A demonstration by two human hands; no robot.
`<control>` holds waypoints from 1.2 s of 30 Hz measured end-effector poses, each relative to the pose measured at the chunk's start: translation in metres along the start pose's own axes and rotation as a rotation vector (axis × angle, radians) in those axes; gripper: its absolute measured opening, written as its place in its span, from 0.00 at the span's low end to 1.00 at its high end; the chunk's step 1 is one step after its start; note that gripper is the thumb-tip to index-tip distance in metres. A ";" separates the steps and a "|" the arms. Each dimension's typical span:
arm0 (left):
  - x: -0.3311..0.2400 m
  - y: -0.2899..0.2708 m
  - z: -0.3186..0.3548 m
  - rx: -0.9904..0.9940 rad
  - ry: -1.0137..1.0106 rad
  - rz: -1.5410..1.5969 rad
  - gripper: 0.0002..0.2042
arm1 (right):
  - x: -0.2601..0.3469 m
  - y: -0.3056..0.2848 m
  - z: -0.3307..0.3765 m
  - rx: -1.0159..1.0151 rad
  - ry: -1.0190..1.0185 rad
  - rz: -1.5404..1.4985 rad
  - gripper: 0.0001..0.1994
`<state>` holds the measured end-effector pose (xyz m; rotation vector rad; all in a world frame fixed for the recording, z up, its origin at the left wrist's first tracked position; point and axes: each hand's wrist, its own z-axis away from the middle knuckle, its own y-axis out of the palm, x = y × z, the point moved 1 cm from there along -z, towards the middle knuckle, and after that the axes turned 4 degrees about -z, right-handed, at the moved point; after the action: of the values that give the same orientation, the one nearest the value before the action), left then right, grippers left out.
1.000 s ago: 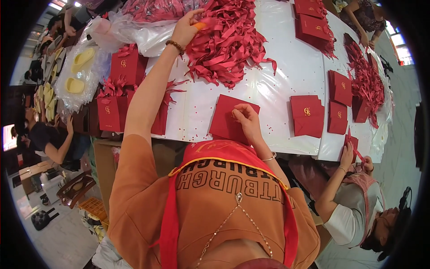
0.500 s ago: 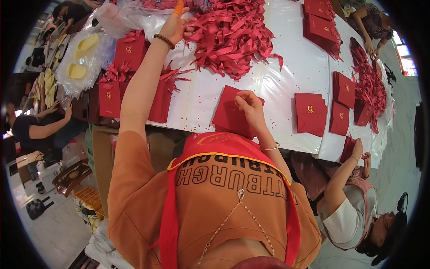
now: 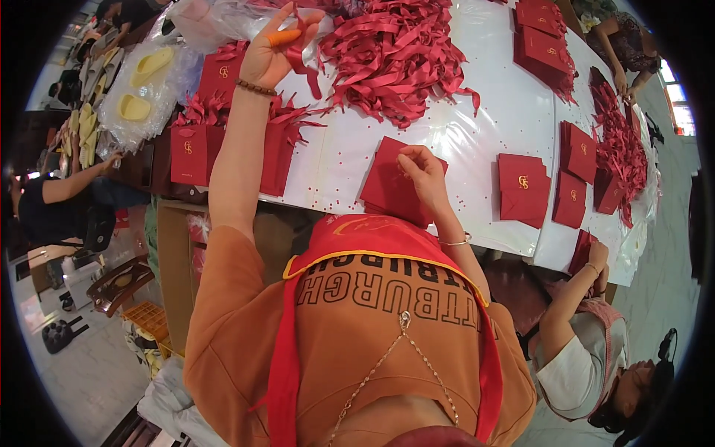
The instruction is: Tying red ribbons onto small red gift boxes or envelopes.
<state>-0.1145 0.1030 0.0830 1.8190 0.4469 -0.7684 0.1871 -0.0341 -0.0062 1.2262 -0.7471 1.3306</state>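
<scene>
At the far left of the table, my left hand point(image 3: 274, 54), an orange cover on one finger, is closed on a red ribbon point(image 3: 307, 71) that dangles beside it. To its right lies a big tangled heap of red ribbons point(image 3: 395, 63). My right hand point(image 3: 423, 173) rests over a stack of flat red paper bags point(image 3: 382, 179) close in front of me. Its thumb and fingertips are pinched together; whatever they hold, if anything, is too small to make out.
Red bags with ribbon handles point(image 3: 188, 153) stand left of my left forearm. More flat red bags point(image 3: 521, 190) lie to the right. Small red bits dot the white tabletop point(image 3: 469, 160). A co-worker's hands point(image 3: 593, 261) handle a red bag at the right edge.
My left hand has lifted away from the ribbon heap toward the left, and a ribbon now hangs from it. The right hand stays pinched over the bags.
</scene>
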 end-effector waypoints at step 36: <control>0.176 0.037 0.119 -0.241 -0.559 -0.696 0.08 | -0.001 -0.001 -0.032 0.181 -0.015 1.053 0.18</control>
<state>0.0010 -0.0306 -0.0402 1.1352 0.7671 -1.5676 0.1808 -0.0041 -0.0157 0.9783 -1.4041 2.2665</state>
